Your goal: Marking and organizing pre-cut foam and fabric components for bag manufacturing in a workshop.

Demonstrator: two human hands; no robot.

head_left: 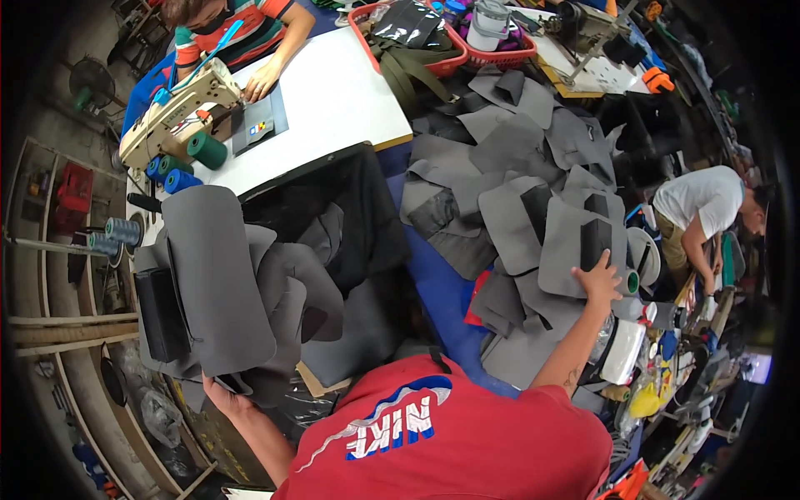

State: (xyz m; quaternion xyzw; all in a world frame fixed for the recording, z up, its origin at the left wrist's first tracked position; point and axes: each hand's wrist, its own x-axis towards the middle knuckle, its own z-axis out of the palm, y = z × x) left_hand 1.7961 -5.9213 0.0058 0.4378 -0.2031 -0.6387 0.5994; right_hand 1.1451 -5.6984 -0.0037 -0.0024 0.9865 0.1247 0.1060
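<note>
So the person in the red shirt (450, 433) is bent over a table buried in grey fabric. Right hand (598, 279) is stretched out to the right side, fingers spread flat on top of a grey cut panel (567, 246) with a small black block (595, 242) standing on it, just pressing or touching it, nothing closed round anything as far as I can see. Left hand (225, 392) is down at the near left, gripping the bottom edge of a big stack of grey padded pieces (217, 275), fingers tucked under so you only half see them. More loose grey pieces (500, 150) are heaped across the middle and far right. At the far left another person sits at a cream sewing machine (179, 104) on a white tabletop (333, 92), green and blue thread cones (204, 150) beside it. A red basket (417, 33) sits at the far edge, and someone in a white shirt (704, 196) bends over at the right
</note>
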